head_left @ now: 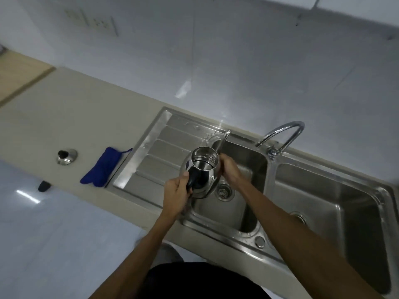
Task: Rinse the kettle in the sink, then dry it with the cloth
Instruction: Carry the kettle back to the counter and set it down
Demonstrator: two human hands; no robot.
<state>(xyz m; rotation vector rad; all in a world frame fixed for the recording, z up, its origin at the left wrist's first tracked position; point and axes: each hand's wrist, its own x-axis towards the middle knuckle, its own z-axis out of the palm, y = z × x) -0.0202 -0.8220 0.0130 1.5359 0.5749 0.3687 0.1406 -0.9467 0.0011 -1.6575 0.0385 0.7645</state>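
Note:
A shiny steel kettle (201, 169) with a long thin spout and no lid is held upright over the left basin of the sink (228, 208). My left hand (176, 193) grips its black handle. My right hand (230, 169) is wrapped against the kettle's right side near the base of the spout. A folded blue cloth (103, 168) lies on the beige counter, just left of the drainboard. The kettle's lid (67, 156) rests on the counter further left. No water runs from the tap.
A curved chrome tap (282, 137) stands behind the divider between the two basins. The right basin (336, 210) is larger. A ribbed drainboard (155, 152) lies left of the basins. A wooden board (19, 76) sits at the counter's far left.

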